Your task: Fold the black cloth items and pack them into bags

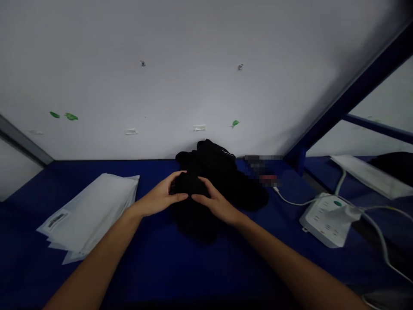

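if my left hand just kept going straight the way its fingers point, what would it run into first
Your left hand points right, across the black cloth it already grips. Going on, it would most likely meet your right hand first, since their fingertips nearly touch, though depth is unclear.

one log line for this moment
left hand: on black cloth bundle | right hand: on bundle | surface: blue table

A crumpled black garment point(209, 181) lies heaped on the blue table point(161, 258).
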The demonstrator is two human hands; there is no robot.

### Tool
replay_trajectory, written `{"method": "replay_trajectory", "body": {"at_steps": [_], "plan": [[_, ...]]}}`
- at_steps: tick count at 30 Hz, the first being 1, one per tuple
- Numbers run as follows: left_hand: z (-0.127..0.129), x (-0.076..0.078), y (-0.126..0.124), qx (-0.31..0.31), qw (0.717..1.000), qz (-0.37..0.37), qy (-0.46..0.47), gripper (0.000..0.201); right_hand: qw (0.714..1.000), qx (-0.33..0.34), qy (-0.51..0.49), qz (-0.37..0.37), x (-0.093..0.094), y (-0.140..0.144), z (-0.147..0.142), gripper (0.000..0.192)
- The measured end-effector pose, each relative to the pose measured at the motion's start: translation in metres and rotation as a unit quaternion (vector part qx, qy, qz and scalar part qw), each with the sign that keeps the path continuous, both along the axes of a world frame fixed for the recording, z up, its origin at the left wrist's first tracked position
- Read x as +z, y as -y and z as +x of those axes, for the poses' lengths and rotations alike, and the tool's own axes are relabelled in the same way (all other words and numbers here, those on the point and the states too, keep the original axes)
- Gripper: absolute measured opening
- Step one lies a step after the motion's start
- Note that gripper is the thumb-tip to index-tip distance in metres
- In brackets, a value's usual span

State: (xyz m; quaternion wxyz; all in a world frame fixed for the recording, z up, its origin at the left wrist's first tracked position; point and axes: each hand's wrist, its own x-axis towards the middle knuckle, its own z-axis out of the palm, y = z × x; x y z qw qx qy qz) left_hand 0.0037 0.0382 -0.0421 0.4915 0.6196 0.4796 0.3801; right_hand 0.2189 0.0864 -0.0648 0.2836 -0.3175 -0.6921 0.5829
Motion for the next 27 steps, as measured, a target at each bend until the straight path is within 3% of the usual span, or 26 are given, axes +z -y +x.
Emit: {"method": "replay_trajectory", "body": {"at_steps": [5,8,12,14,17,19,22,27], "plan": [[0.019,0.001,0.006,0.08,0.982,0.099,-0.143,0.072,0.995,-0.01,-0.043,0.085,-0.017,0.007,0.002,0.084],[0.017,0.008,0.01,0.094,0.965,0.126,-0.211,0.072,0.989,-0.023,-0.043,0.139,-0.018,0.009,0.002,0.078],[-0.033,0.029,0.021,0.072,0.943,0.016,-0.324,0.066,0.987,-0.032,-0.039,0.153,-0.017,0.009,0.001,0.068],[-0.072,0.04,0.03,0.123,0.908,-0.059,-0.396,0.059,0.988,-0.032,-0.043,0.145,-0.017,0.009,0.0,0.068],[-0.12,0.05,0.044,0.221,0.828,-0.17,-0.487,0.065,0.988,-0.024,-0.049,0.142,-0.017,0.008,0.0,0.069],[-0.135,0.051,0.049,0.235,0.81,-0.227,-0.487,0.066,0.988,-0.022,-0.049,0.142,-0.016,0.007,0.001,0.069],[-0.139,0.047,0.051,0.212,0.829,-0.245,-0.456,0.054,0.989,-0.016,-0.052,0.138,-0.016,0.007,0.001,0.069],[-0.134,0.039,0.046,0.202,0.852,-0.211,-0.435,0.029,0.988,-0.001,-0.057,0.143,-0.015,0.007,0.003,0.068]]}}
